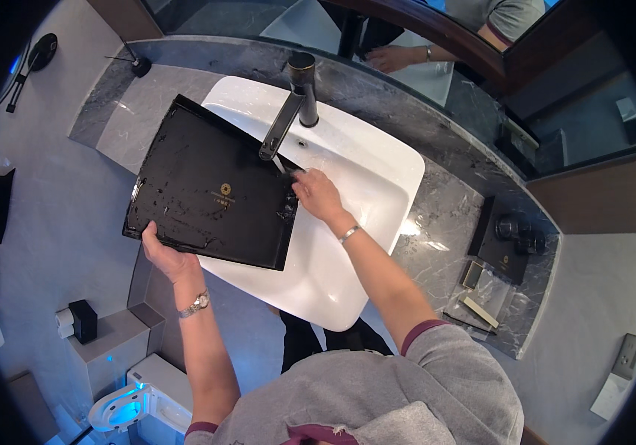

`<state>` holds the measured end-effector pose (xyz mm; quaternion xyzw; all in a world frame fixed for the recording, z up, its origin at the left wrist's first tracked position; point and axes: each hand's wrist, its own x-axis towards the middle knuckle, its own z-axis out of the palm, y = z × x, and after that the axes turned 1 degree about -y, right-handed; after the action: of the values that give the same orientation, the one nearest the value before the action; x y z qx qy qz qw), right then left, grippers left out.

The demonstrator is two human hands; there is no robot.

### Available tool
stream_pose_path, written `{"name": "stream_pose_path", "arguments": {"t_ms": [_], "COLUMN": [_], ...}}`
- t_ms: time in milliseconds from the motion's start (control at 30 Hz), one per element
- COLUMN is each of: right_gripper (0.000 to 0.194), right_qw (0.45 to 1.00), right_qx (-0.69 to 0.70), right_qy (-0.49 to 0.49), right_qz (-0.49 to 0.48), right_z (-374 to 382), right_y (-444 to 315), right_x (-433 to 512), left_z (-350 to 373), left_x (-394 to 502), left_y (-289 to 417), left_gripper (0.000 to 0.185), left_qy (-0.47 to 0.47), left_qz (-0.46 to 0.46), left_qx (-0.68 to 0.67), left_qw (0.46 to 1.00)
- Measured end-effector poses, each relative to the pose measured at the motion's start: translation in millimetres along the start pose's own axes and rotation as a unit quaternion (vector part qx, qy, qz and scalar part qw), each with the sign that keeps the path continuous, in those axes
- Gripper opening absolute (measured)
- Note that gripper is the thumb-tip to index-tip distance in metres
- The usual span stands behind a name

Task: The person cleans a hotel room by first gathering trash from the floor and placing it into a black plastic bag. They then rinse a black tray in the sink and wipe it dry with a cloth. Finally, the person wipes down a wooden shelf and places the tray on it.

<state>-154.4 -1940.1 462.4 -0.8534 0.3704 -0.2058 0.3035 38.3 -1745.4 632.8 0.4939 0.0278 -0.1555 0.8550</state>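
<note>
A wet black tray (201,161) with a small gold emblem is tilted over the left part of a white ceramic washbasin (346,278). My left hand (169,255) grips its near left corner, thumb on the upper face and the other fingers hidden beneath. From a black faucet (279,130) a thin stream of water (279,165) falls at the tray's right end. Right beside that stream is my right hand (319,193), its fingers partly bent and blurred at the tips. I see nothing held in it; whether it touches the tray is unclear. Water drops spot the tray.
The grey marble counter (424,245) surrounds the basin, with a mirror (407,61) behind. At right lie another black tray (488,245), dark glasses (513,231) and small packets (479,311). A reed diffuser (140,67) stands back left; a toilet (123,409) is lower left.
</note>
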Motion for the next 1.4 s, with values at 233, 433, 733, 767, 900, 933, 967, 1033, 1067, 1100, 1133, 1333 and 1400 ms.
{"name": "stream_pose_path", "arguments": {"t_ms": [233,433,733,767,900,933,967,1033,1067,1100,1133,1333,1400], "right_gripper": [0.017,0.015,0.026,0.024,0.034,0.036,0.034,0.032,0.028,0.025,0.021,0.025,0.043], "right_qw": [0.993,0.998,0.885,0.946,0.947,0.942,0.956,0.974,0.978,0.983,0.988,0.951,0.934], "right_qx": [-0.068,0.022,0.445,0.301,0.039,0.022,-0.002,-0.066,-0.054,-0.060,0.001,0.071,-0.001], "right_qy": [0.052,0.020,0.002,-0.016,-0.121,-0.140,-0.088,-0.057,-0.079,-0.114,-0.059,0.265,0.314], "right_qz": [-0.079,-0.054,0.137,0.119,-0.295,-0.305,-0.280,-0.208,-0.184,-0.127,-0.140,-0.143,-0.170], "right_z": [16,-2,4,2,-7,-12,-18,-35,-47,-59,-70,-130,-141], "right_y": [-67,-84,-88,-97,-121,-120,-114,-97,-87,-79,-75,-93,-99], "right_x": [-48,-47,51,44,-8,-18,-21,-22,-18,-13,-10,46,74], "left_z": [24,23,-8,-11,-33,-39,-45,-57,-62,-66,-68,-62,-56], "left_x": [-16,-6,-9,-8,-7,-7,-6,-8,-10,-10,-12,-10,-5], "left_y": [-6,0,-31,-35,-49,-52,-54,-57,-59,-59,-60,-62,-61], "left_gripper": [0.044,0.043,0.044,0.044,0.044,0.044,0.044,0.044,0.046,0.046,0.047,0.051,0.051], "left_qy": [0.030,0.055,0.071,0.073,0.082,0.084,0.091,0.114,0.118,0.104,0.103,0.084,0.064], "left_qz": [0.058,0.020,-0.087,-0.110,-0.183,-0.194,-0.208,-0.225,-0.236,-0.241,-0.247,-0.238,-0.223], "left_qx": [0.009,-0.056,-0.089,-0.092,-0.089,-0.090,-0.090,-0.088,-0.100,-0.109,-0.116,-0.151,-0.152], "left_qw": [0.998,0.997,0.990,0.987,0.976,0.973,0.970,0.964,0.959,0.959,0.957,0.956,0.961]}}
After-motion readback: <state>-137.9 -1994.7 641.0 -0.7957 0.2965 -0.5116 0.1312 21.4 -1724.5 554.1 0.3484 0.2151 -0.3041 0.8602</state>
